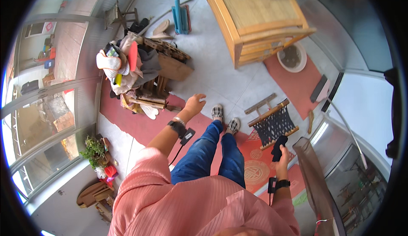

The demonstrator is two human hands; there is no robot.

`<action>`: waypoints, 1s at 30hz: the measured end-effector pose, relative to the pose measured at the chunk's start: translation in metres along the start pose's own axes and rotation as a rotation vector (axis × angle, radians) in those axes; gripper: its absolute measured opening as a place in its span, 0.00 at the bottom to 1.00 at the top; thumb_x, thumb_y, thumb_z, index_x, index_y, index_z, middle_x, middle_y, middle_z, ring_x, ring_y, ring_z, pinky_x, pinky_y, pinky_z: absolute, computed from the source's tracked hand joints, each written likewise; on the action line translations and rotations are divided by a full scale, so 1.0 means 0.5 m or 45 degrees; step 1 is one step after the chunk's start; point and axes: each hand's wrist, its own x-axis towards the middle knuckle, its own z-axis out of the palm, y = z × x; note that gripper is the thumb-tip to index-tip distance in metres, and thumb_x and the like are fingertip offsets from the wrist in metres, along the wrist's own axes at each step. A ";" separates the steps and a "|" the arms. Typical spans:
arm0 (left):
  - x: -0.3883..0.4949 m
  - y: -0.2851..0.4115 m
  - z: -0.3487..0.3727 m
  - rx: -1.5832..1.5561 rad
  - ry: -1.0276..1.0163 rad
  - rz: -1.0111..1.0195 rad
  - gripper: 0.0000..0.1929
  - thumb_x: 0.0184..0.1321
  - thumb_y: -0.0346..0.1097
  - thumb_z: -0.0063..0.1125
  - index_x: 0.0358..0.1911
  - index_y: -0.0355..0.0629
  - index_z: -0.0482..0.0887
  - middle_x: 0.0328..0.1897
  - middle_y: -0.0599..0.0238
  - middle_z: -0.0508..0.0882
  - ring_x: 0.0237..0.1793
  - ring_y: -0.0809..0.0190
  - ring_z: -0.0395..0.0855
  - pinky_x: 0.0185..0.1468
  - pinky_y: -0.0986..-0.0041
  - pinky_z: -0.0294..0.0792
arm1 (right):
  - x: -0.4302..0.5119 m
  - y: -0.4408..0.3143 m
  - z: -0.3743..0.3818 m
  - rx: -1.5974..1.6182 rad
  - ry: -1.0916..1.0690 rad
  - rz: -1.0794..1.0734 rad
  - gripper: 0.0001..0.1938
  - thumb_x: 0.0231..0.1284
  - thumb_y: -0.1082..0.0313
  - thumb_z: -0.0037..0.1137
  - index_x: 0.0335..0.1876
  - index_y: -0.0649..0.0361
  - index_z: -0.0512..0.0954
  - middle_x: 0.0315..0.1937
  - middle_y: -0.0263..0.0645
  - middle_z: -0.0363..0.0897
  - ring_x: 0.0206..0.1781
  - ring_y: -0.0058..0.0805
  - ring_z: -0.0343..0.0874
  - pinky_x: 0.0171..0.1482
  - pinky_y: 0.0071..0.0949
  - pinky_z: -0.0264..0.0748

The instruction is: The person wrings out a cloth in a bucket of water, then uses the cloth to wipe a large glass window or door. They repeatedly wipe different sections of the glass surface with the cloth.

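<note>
My left hand (194,104) is held out above the floor with its fingers apart and nothing in them. It is nearest to a wooden stand (148,102) at the left, heaped with cloths, shoe insoles (109,60) and a red flat piece (132,56). In my right hand (283,160) is a bunched black cloth item (280,145), perhaps a sock. Just beyond that hand a folding stool (274,121) with a black woven seat and wooden bars stands on the floor. My feet, in checked shoes (217,111), are between the stand and the stool.
A wooden bed-like frame (236,38) is ahead, with a white tub (302,57) by its near end. A blue dustpan (181,19) stands farther off. Red mats (188,134) cover parts of the tiled floor. A long-handled squeegee (346,118) and a brown curtain (314,175) are at the right.
</note>
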 end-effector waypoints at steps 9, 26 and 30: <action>-0.114 -0.031 -0.124 -0.014 0.022 0.100 0.15 0.64 0.34 0.63 0.54 0.44 0.88 0.50 0.49 0.87 0.48 0.46 0.89 0.56 0.60 0.80 | -0.144 -0.137 0.026 -0.689 -0.037 -0.161 0.25 0.67 0.68 0.58 0.68 0.69 0.76 0.52 0.35 0.82 0.51 0.23 0.80 0.55 0.24 0.77; 0.191 0.046 -0.516 -0.266 0.107 0.264 0.16 0.63 0.36 0.63 0.54 0.43 0.87 0.50 0.47 0.86 0.47 0.45 0.87 0.53 0.60 0.79 | -0.278 -0.697 0.627 -0.539 -0.244 -0.993 0.29 0.69 0.58 0.56 0.71 0.66 0.70 0.49 0.35 0.80 0.47 0.25 0.79 0.50 0.25 0.75; 0.349 0.054 -0.609 -0.279 0.309 0.225 0.16 0.65 0.38 0.62 0.54 0.41 0.87 0.52 0.46 0.88 0.51 0.44 0.88 0.56 0.59 0.78 | -0.225 -0.726 0.720 -0.823 -0.377 -0.975 0.29 0.67 0.60 0.57 0.70 0.66 0.70 0.47 0.36 0.80 0.44 0.23 0.78 0.46 0.24 0.76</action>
